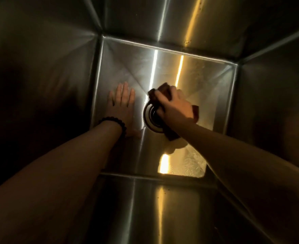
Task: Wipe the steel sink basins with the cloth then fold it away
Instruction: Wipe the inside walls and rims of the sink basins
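I look straight down into a deep steel sink basin (194, 71). My right hand (175, 108) presses a dark reddish-brown cloth (162, 90) against the basin floor, right over the round drain (150, 118). The cloth bunches under my fingers and sticks out in front of the hand and beside the wrist. My left hand (122, 106) lies flat with fingers spread on the floor left of the drain, holding nothing. A dark beaded bracelet (115, 122) circles that wrist.
Four tall steel walls (39, 76) close in around the floor and reflect bright light streaks. A wet, shiny patch (185, 162) glistens on the floor near the front wall, under my right forearm.
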Tool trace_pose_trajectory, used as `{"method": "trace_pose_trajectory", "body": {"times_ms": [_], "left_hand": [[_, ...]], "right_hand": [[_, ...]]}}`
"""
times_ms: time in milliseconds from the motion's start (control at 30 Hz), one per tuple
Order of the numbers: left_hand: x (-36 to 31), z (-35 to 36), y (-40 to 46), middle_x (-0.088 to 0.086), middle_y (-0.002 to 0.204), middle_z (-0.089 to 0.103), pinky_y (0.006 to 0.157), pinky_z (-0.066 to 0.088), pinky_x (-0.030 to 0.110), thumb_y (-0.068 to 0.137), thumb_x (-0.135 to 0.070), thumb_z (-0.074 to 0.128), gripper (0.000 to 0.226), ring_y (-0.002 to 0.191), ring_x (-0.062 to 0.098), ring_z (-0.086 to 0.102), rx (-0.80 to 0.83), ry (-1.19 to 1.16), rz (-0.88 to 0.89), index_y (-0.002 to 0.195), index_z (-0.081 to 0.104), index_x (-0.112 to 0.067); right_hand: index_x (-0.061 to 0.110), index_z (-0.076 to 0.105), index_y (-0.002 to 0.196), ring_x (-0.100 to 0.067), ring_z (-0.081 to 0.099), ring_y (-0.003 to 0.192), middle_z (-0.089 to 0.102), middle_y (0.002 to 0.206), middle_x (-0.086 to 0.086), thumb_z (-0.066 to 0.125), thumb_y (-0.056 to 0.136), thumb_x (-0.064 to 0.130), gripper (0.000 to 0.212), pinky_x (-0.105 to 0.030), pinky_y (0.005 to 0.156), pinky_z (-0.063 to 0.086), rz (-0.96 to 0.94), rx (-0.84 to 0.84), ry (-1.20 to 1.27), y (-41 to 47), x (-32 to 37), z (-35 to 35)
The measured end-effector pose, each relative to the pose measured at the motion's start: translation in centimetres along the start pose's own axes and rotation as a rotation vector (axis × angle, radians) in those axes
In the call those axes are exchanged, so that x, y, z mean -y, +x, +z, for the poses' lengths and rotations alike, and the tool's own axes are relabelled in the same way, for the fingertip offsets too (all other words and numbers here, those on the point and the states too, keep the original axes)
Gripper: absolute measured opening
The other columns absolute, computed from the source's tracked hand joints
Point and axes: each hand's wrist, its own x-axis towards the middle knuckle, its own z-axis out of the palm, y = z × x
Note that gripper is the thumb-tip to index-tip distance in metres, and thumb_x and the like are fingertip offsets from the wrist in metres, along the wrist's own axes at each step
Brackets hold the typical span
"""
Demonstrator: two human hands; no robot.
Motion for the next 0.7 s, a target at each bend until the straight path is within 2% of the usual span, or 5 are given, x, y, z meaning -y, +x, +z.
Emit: {"method": "trace_pose_trajectory", "body": {"times_ms": [200, 333, 467, 567, 700], "left_hand": [[0.0, 0.2, 0.1, 0.024, 0.154, -0.018, 0.115, -0.004, 0.058, 0.066, -0.073, 0.058, 0.131, 0.143, 0.040, -0.015, -0.042, -0.019, 0.005, 0.147, -0.016, -0.002], [0.0, -0.2, -0.1, 0.025, 0.153, -0.020, 0.115, -0.003, 0.058, 0.055, -0.082, 0.060, 0.143, 0.143, 0.039, -0.018, -0.017, -0.022, 0.009, 0.147, -0.016, -0.002], [0.0, 0.0, -0.1, 0.025, 0.153, -0.020, 0.114, -0.005, 0.057, 0.055, -0.083, 0.057, 0.142, 0.143, 0.040, -0.017, -0.026, -0.019, 0.005, 0.147, -0.015, -0.002], [-0.1, 0.2, 0.0, 0.024, 0.154, -0.019, 0.115, -0.004, 0.057, 0.063, -0.078, 0.055, 0.133, 0.143, 0.040, -0.016, -0.045, -0.011, 0.004, 0.147, -0.016, -0.003], [0.0, 0.5, 0.2, 0.023, 0.154, -0.020, 0.116, -0.003, 0.056, 0.071, -0.068, 0.055, 0.123, 0.143, 0.039, -0.017, -0.054, -0.004, -0.013, 0.146, -0.018, -0.003]], "right_hand": [[0.030, 0.056, 0.126, -0.025, 0.050, 0.104, 0.058, 0.118, -0.011, 0.048, 0.091, 0.045, 0.039, -0.036, 0.071, 0.050, -0.363, 0.149, 0.053, -7.3, 1.0, 1.0], [0.026, 0.060, 0.117, -0.023, 0.065, 0.099, 0.065, 0.109, -0.010, 0.019, 0.096, 0.053, 0.053, -0.029, 0.077, 0.053, 0.016, 0.058, 0.025, -8.6, -4.0, -2.0], [0.038, 0.028, 0.141, -0.033, 0.037, 0.123, 0.029, 0.138, -0.012, 0.048, 0.089, 0.045, 0.057, -0.042, 0.091, 0.044, 0.309, 0.149, 0.064, -3.4, -5.0, -0.6], [0.034, 0.040, 0.135, -0.033, 0.046, 0.111, 0.041, 0.131, -0.011, 0.052, 0.086, 0.034, 0.050, -0.040, 0.084, 0.047, 0.090, 0.022, 0.116, -0.5, 1.1, 0.5], [0.037, 0.029, 0.137, -0.033, 0.046, 0.110, 0.038, 0.130, -0.013, 0.049, 0.087, 0.048, 0.055, -0.046, 0.073, 0.051, -0.285, 0.232, 0.031, -5.3, 3.4, 3.1]]}}
